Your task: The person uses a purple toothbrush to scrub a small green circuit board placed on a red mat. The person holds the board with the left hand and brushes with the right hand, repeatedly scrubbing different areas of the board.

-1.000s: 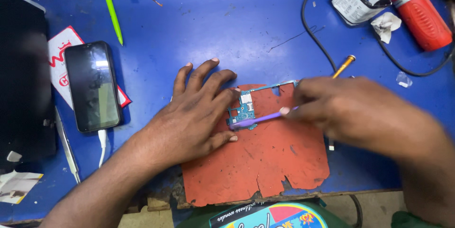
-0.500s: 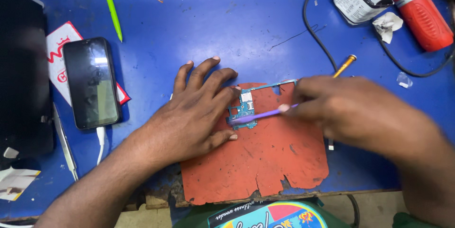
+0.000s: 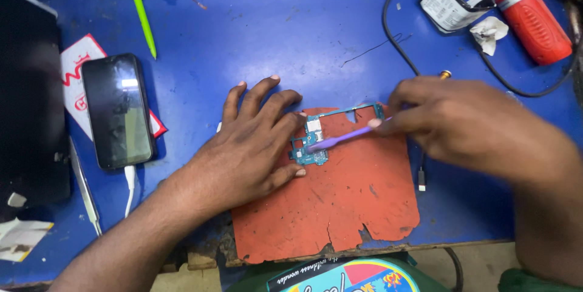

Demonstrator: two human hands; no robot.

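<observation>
One circuit board (image 3: 311, 146) was seen lying on one orange mat (image 3: 340, 201), near the mat's upper left part, and the mat was spread on the blue tabletop (image 3: 273, 31) at its near edge. The left hand (image 3: 246, 146) was laid flat, palm down, with its fingers (image 3: 261, 95) spread wide; the board's left edge was touched by the fingertips, and nothing was gripped. One purple brush (image 3: 340, 139) was pinched in the closed fingers of the right hand (image 3: 461, 125), and its tip was rested on the board. One black phone (image 3: 117, 110) was found well to the left, face up, laid partly over one red and white card (image 3: 79, 64). One green pen (image 3: 141, 10) was placed above the phone. At the upper right, one red canister (image 3: 534, 22) was seen, with one crumpled paper (image 3: 489, 31) just beside it and one black cable (image 3: 401, 43) looped nearby. One white tool (image 3: 84, 186) was laid near the left edge, below the phone.
</observation>
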